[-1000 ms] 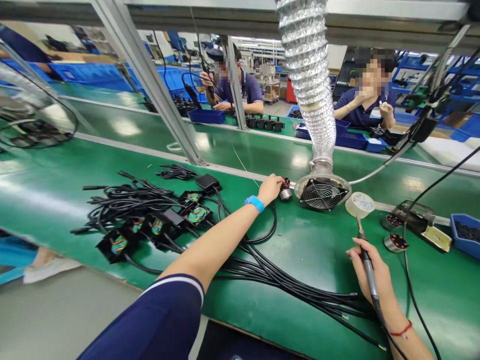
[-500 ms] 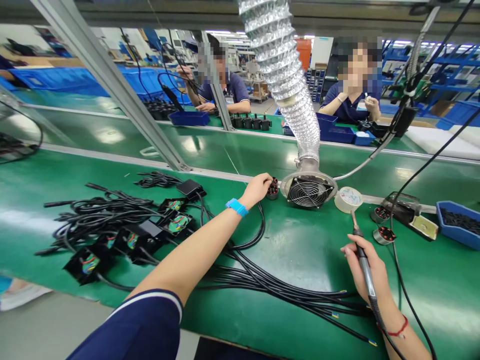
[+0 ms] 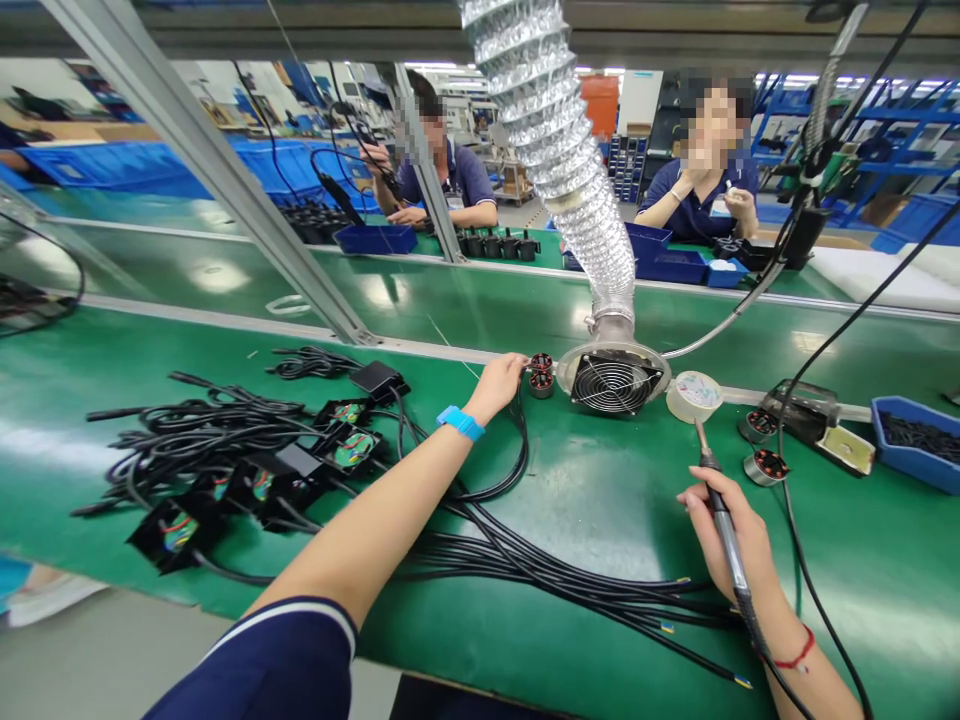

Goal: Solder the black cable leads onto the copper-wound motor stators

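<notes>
My left hand point(image 3: 501, 388) reaches to the back of the bench, fingers pinched together just left of two small round copper-wound motor parts point(image 3: 541, 383). What the pinch holds, if anything, is too small to make out. My right hand point(image 3: 739, 530) grips a soldering iron point(image 3: 724, 525), its tip pointing up and away toward a round clear-sided solder spool point(image 3: 694, 396). Two more wound motor parts point(image 3: 766, 467) lie right of the iron. Between my arms runs a bundle of black cables point(image 3: 555, 562) with bared coloured ends.
A fume fan point(image 3: 615, 385) hangs on a silver duct point(image 3: 559, 130) at the back. Open black boxes with circuit boards point(image 3: 352, 448) and coiled cables point(image 3: 217, 420) lie left. At right are a soldering stand point(image 3: 847, 445) and a blue bin point(image 3: 919, 445). Two co-workers sit opposite.
My left hand has drawn slightly left, off the two wound motor parts, which now show more fully. The right hand with the soldering iron is almost unmoved.
</notes>
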`<state>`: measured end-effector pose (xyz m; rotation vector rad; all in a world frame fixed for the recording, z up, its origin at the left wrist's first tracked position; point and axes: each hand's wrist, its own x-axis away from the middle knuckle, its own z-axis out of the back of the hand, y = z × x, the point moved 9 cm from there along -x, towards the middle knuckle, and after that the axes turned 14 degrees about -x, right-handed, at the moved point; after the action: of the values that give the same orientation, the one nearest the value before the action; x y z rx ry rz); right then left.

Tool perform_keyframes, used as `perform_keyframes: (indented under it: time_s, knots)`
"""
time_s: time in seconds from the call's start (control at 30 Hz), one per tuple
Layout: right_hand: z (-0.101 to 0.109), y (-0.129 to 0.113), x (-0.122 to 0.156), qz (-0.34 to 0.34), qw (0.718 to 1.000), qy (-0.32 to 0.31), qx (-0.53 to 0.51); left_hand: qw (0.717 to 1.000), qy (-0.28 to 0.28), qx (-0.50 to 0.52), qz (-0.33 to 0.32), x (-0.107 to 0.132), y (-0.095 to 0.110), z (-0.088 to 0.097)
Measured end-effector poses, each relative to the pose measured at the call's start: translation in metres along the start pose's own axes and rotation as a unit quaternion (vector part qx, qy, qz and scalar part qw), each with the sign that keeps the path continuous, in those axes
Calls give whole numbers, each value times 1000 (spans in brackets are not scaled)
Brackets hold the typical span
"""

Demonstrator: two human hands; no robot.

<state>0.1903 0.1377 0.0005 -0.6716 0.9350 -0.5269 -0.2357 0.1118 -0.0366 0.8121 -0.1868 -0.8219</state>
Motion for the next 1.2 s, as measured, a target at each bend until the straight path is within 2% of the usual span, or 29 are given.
perform_keyframes:
  time_s: [0.1, 0.13, 0.2, 0.3, 0.43, 0.53, 0.6, 0.67, 0.73, 0.83, 0.93, 1.0, 1.07, 1.2]
  knots:
    - [2, -1, 0, 0, 1000, 5, -11, 995, 56, 86, 21, 10, 4, 30]
    - [2, -2, 1, 1, 1000, 6, -16, 991, 61, 118, 27, 17, 7, 37]
    - [1, -4, 2, 3, 1000, 8, -26, 981, 38, 186, 35, 36, 20, 42]
    - [-2, -9, 2, 1, 999, 3, -48, 953, -64, 295, 30, 80, 52, 25]
    - [-11, -25, 1, 1, 997, -26, -78, 905, -192, 378, 30, 151, 95, -17]
    - [-26, -50, 3, 18, 994, -86, -67, 886, -265, 380, 33, 195, 116, -44]
    - [-34, -67, 7, 30, 992, -111, -57, 874, -315, 369, 9, 218, 130, -53]
    - [-37, -79, 14, 31, 993, -104, -56, 872, -345, 344, -43, 235, 145, -51]
    - [-37, -87, 21, 27, 994, -83, -60, 883, -350, 295, -108, 244, 156, -43]
    - [-35, -93, 34, 19, 996, -61, -65, 901, -340, 142, -228, 255, 166, -35]
    - [-34, -96, 46, 8, 998, -56, -35, 873, -337, -64, -348, 264, 161, -35]
    - [-28, -98, 50, 9, 999, -45, 6, 846, -340, -162, -377, 259, 143, -32]
    - [-13, -97, 53, 1, 999, -25, 40, 836, -343, -218, -368, 241, 118, -20]
    - [31, -86, 56, -42, 995, 12, 91, 839, -379, -256, -294, 201, 60, 7]
